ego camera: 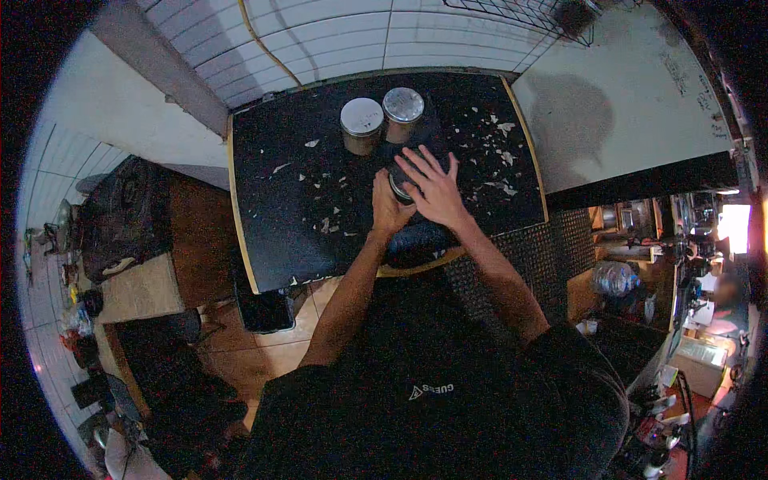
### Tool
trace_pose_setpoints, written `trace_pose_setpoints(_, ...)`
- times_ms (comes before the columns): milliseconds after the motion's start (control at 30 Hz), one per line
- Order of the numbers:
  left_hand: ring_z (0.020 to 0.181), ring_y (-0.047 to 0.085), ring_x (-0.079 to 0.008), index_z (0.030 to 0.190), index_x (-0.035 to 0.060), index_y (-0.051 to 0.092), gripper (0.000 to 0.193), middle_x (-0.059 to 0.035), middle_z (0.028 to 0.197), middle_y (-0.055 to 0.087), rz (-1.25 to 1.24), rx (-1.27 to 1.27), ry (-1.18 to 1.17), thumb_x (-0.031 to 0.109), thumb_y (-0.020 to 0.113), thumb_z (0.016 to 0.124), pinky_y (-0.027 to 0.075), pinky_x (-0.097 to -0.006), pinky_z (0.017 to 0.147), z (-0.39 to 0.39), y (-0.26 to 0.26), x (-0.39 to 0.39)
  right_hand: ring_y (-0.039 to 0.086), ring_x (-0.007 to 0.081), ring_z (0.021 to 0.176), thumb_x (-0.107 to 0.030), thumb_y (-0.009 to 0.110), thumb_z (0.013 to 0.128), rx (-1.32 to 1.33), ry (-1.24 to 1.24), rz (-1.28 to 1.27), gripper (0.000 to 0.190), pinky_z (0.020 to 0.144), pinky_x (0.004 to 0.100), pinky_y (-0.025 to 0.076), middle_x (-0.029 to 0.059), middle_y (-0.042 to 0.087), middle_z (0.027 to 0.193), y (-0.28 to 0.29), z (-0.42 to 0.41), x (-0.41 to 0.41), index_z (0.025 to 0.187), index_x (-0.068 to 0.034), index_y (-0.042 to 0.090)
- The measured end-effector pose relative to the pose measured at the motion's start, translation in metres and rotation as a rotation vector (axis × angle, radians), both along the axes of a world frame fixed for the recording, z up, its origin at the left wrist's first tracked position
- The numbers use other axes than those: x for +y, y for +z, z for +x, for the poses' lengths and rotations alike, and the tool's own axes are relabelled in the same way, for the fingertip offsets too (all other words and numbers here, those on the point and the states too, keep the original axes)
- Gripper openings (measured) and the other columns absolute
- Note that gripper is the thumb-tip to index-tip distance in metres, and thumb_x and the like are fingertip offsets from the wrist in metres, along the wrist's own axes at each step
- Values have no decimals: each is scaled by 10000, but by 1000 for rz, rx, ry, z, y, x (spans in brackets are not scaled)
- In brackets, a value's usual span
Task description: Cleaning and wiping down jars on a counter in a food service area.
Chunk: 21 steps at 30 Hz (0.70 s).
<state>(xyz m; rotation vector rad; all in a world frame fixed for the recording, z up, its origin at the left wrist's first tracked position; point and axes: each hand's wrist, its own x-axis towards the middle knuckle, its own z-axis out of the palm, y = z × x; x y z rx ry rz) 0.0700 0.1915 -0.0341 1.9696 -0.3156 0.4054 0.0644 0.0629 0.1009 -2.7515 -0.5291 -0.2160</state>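
My left hand (pixel 389 207) is wrapped around the side of a round dark container (pixel 397 187) with a pale rim, apparently a jar. My right hand (pixel 437 191) rests on or just over its top, fingers spread, and hides most of it. Just beyond my hands stand two upright jars with brownish contents. A white lid (pixel 362 115) bearing some writing covers the left jar (pixel 362 143). The right jar (pixel 401 132) has a silvery, foil-like top (pixel 404 104). All of these are on a black tabletop (pixel 282 204) with light wooden edging.
Torn white scraps (pixel 505 157) litter the tabletop on both sides of my hands. A white tiled wall (pixel 336 36) and a pale side panel (pixel 636 114) bound the table. A wire rack (pixel 528 18) hangs at the upper right. At the far right a blurred person (pixel 726 306) is visible.
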Motion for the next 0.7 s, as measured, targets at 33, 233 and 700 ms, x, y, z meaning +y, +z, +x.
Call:
trace_pose_setpoints(33,1205,444,-414,1307,-44,427,786,-263,1325,432,0,-3,-4,425,712,744,362,-486,1004,3,-2,1,251,252,1413,-251,491,939,-3,-4,0,466,1068,662,80,-10,324,1513,-4,-3,3,1402,-238,444)
trace_pose_setpoints(233,1182,469,-399,1318,-19,413,771,-233,1302,457,-295,4,-162,475,655,777,376,-496,977,8,15,-2,260,271,1407,-304,538,887,20,91,-42,512,1053,685,67,-2,339,1504,-7,-32,-7,1388,-234,458)
trace_pose_setpoints(700,1167,464,-416,1345,-30,378,798,-250,1296,452,-68,-169,-137,570,549,847,361,-503,976,8,31,0,201,320,1420,-405,581,847,-33,77,-72,645,1024,721,105,29,278,1529,-2,-24,-12,1420,-175,396)
